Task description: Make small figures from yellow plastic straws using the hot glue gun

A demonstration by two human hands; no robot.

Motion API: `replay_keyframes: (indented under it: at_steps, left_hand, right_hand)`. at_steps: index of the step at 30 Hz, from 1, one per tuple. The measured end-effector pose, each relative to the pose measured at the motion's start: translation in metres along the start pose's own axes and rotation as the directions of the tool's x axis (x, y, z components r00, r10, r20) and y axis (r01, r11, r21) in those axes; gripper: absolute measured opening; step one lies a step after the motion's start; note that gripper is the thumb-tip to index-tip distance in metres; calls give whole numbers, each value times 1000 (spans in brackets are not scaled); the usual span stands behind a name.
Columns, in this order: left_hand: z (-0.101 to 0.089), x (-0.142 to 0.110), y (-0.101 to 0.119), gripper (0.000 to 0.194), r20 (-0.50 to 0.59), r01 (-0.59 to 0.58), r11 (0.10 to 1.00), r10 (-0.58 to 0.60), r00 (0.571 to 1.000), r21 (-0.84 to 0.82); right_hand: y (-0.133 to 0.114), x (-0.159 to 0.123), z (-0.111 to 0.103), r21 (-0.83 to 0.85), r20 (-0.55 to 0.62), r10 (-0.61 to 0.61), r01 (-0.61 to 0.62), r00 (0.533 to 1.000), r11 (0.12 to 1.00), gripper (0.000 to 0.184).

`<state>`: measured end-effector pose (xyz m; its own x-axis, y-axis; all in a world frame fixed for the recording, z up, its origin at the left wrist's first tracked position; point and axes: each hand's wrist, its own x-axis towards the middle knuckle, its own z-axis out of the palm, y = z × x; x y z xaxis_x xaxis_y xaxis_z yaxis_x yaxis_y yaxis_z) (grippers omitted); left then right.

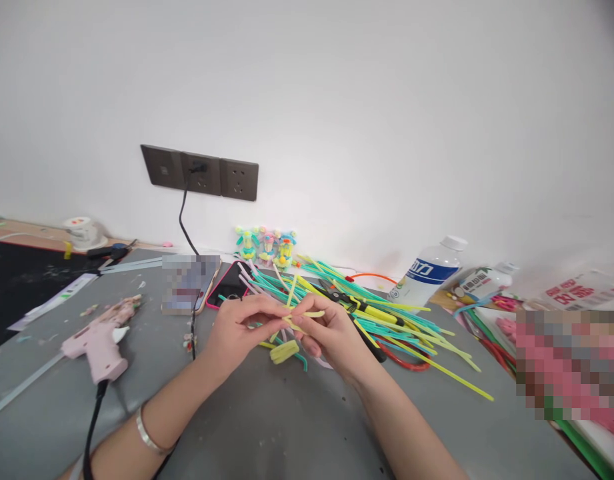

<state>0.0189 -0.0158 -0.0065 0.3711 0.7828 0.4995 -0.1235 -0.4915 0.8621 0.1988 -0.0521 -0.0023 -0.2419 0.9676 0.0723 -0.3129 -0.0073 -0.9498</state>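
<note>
Between my two hands is a yellow pipe cleaner point(291, 293), bent so that its ends stick up and out to the right. My left hand point(249, 328) pinches it with thumb and forefinger, and my right hand point(327, 328) grips it from the other side, fingertips almost touching the left ones. Just below the fingers sits a folded yellow pipe-cleaner bundle point(284, 352); whether it joins the held piece I cannot tell. Behind and right of my hands, a pile of green, yellow and lilac pipe cleaners point(411, 333) lies with yellow-and-black pliers point(381, 313) on it.
A pink glue gun point(94, 347) lies at left, its black cord running towards me. Two phones point(229, 283) point(207, 293) lie behind my left hand. Small fuzzy figures point(267, 247) stand by the wall. A white bottle point(431, 273) stands at right, near plastic packets point(577, 287).
</note>
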Motion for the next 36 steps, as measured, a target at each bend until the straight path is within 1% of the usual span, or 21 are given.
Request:
replay_keyframes:
  at_steps: [4, 7, 10, 13, 18, 22, 26, 29, 32, 34, 36]
  left_hand:
    - [-1, 1, 0, 7, 8, -88, 993, 87, 996, 77]
    - [-1, 1, 0, 6, 18, -104, 990, 103, 995, 100]
    - [-1, 1, 0, 4, 16, -87, 991, 86, 996, 101]
    - [0, 0, 1, 2, -17, -49, 994, 51, 999, 96]
    - [1, -1, 6, 8, -65, -7, 998, 11, 998, 62]
    - [2, -1, 11, 11, -72, -13, 1000, 14, 997, 9]
    - [3, 0, 11, 10, -63, -2, 1000, 0, 998, -30]
    - [3, 0, 11, 9, -70, 43, 997, -48, 996, -72]
    - [2, 1, 9, 11, -85, 124, 984, -136, 987, -131]
    - [2, 2, 7, 14, -77, 221, 957, -239, 968, -188]
    - [2, 3, 5, 19, 1, 357, 895, -370, 929, -267]
  right_hand:
    - [0, 0, 1, 47, 3, 29, -29, 1000, 998, 23]
    - [-1, -1, 2, 63, 3, 28, -28, 1000, 998, 25]
    - [0, -1, 3, 62, -4, 13, -13, 1000, 998, 25]
    - [2, 0, 3, 65, -11, -13, 14, 1000, 998, 24]
    - [4, 1, 4, 80, -28, -31, 33, 999, 996, 24]
    - [2, 0, 4, 101, -30, 1, 2, 1000, 995, 25]
    - [-1, -1, 4, 150, -5, 14, -13, 1000, 989, 24]
    - [-3, -1, 4, 188, 12, -9, 7, 1000, 982, 24]
    - [-4, 0, 4, 168, -8, -24, 25, 1000, 985, 27]
    - [-4, 0, 3, 139, -38, -30, 35, 999, 990, 27]
    - [-3, 2, 2, 101, -68, -48, 55, 996, 993, 27]
